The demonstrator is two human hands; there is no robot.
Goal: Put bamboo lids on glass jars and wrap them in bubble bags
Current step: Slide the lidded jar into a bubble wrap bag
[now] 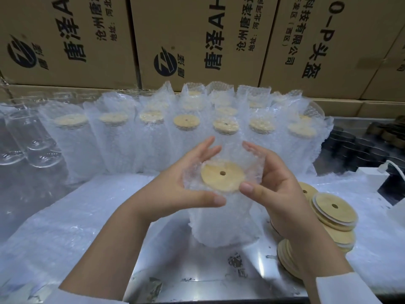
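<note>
Fingers of the left hand (182,183) and right hand (278,187) clasp a clear bubble bag (254,170) sheathing a glass jar (219,218), upright over the steel tabletop (197,270).
Its round, holed bamboo lid (222,176) shows at the open mouth; slick plastic could let the jar slip. Brown cardboard boxes (197,40) read "唐泽AH" and "头盔".

**Occlusions and cutoffs**

Jar glass inside bubble bag (221,224): not visible, only lid (214,179) shows. Right hand (285,194) covers part of lid stack (341,216). Cartons (197,40) cropped at top, print incomplete. Dark round items (359,145) far right: blurred, unidentifiable. Bare jars (32,137) cropped at left edge.
</note>
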